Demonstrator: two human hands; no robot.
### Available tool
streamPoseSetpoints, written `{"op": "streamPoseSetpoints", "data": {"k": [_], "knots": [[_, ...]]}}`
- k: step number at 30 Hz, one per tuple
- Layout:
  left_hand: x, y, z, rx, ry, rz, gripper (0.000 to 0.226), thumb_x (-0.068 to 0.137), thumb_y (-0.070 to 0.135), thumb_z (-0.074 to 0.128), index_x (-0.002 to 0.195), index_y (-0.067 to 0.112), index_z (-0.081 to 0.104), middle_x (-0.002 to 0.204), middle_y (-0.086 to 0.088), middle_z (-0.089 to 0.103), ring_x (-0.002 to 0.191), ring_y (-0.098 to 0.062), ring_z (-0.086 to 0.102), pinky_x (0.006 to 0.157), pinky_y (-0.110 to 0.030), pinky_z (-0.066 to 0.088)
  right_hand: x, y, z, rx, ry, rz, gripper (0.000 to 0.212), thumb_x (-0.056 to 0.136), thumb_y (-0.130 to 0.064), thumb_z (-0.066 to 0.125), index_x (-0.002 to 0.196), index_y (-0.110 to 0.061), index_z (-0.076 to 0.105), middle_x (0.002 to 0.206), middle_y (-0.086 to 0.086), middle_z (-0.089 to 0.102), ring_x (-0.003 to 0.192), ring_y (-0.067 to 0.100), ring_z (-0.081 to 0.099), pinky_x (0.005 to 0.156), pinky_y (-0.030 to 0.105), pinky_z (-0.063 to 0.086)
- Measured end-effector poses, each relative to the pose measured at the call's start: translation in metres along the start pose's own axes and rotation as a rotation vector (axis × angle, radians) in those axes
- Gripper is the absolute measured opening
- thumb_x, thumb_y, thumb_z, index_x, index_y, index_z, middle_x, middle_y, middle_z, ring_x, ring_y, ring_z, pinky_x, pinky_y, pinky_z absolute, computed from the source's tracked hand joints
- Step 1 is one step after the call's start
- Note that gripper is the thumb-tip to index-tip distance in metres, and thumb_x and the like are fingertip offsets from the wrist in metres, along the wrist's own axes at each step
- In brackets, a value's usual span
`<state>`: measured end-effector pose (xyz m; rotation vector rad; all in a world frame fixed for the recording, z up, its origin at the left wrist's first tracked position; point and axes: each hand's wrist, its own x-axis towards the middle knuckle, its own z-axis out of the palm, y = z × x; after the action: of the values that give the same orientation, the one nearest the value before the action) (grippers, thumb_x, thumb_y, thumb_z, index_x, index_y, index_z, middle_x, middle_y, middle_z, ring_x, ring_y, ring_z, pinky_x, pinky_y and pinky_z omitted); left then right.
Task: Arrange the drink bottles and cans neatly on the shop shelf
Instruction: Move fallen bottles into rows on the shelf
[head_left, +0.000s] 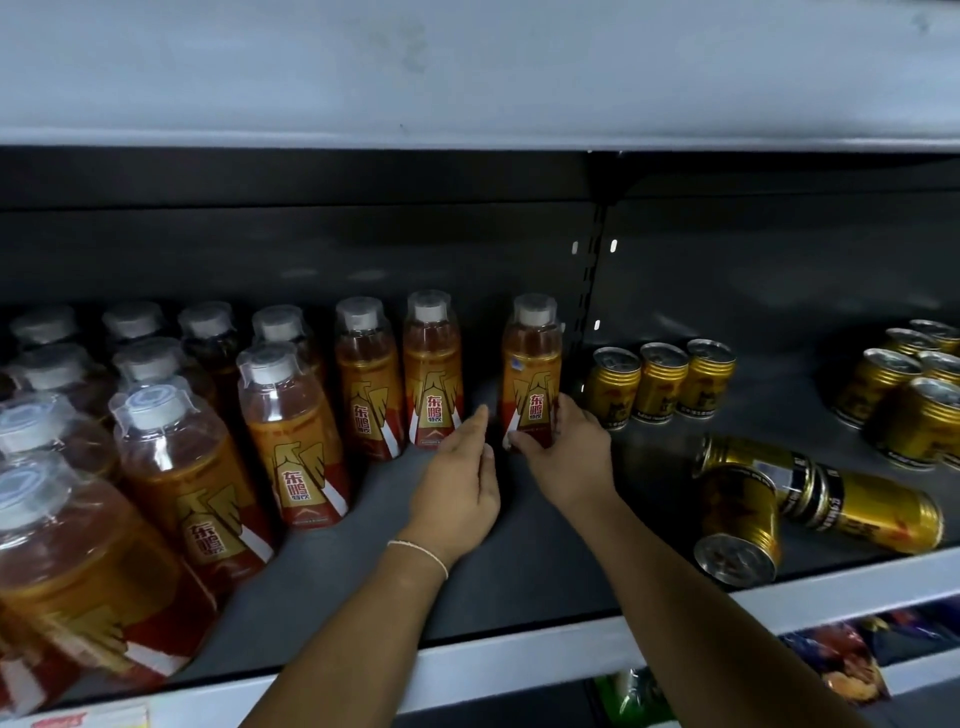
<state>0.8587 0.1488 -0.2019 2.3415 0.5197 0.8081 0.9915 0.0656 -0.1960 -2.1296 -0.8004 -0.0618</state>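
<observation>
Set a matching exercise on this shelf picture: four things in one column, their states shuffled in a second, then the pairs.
1 right hand
2 left hand
3 row of three gold cans
4 frontmost gold cans

a lying on their sides
b open, holding nothing
c standing upright
d gripping a bottle

Pairs: 1-d, 2-b, 3-c, 4-a

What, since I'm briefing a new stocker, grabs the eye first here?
The right hand grips a lone bottle mid-shelf, apart from the bottle rows at left; the left hand lies open beside it. At front right, gold cans lie toppled, while other cans stand behind them.
</observation>
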Motion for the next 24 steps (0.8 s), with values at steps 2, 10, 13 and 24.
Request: {"op": "streamPoseSetpoints", "data": {"k": [2,10,13,24], "knots": [[0.001,0.002,-0.004,0.038,0.100,0.019,0.048,0.096,0.006,0.047,0.144,0.006,0.045,0.138,-0.014,0.053,0.130,-0.028,0.047,0.109,-0.027,0.034,0.007,-0.002,-0.001,-0.025,-0.026,0.015,0.057,0.084,-0.034,0.077,0.132,-0.014,0.053,0.122,0.003,0.063,0.112,0.018,0.059,0.096,0.035,0.051],[0.002,0.005,-0.019,0.208,0.335,-0.090,0.048,0.075,0.007,0.054,0.122,-0.001,0.056,0.111,-0.015,0.054,0.103,-0.034,0.055,0.091,-0.048,0.050,0.017,-0.001,0.015,0.016,0.066,0.036,0.059,0.083,-0.034,0.078,0.132,-0.013,0.053,0.123,0.009,0.059,0.112,0.024,0.059,0.084,0.027,0.042],[0.003,0.001,-0.019,0.224,0.393,-0.171,0.059,0.078,0.003,0.061,0.135,0.000,0.047,0.126,-0.017,0.048,0.109,-0.035,0.055,0.093,-0.041,0.049,0.020,0.004,0.017,0.049,0.074,0.029,0.059,0.081,-0.034,0.080,0.131,-0.014,0.056,0.122,0.008,0.062,0.112,0.024,0.059,0.088,0.029,0.046],[0.006,-0.003,-0.014,0.328,0.335,-0.300,0.061,0.086,0.010,0.057,0.144,-0.001,0.042,0.136,-0.020,0.056,0.126,-0.033,0.052,0.100,-0.034,0.044,0.018,-0.002,0.012,0.165,0.165,0.003,0.077,0.076,-0.027,0.085,0.139,-0.012,0.043,0.130,0.009,0.055,0.121,0.027,0.055,0.098,0.046,0.051]]}}
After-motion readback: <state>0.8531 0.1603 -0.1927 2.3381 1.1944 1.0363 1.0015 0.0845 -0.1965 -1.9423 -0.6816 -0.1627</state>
